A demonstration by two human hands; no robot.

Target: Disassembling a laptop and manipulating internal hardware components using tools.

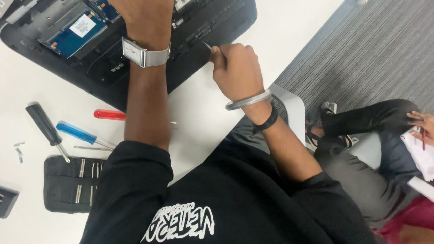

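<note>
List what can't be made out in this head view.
- Left hand: cut off by the top edge; only the watch and forearm show.
- Thin tool in the right hand: tip type too small, shaft hidden by fingers.
- Open laptop: interior partly behind the left arm.
- Loose screws: too small.

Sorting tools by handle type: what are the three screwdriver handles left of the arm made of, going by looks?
Red screwdriver: translucent glossy plastic, likely acetate. Blue screwdriver: same see-through sheen, with a bare bright metal shaft. Black screwdriver: opaque, matte handle, plastic or rubber; the look leaves that open.
</note>
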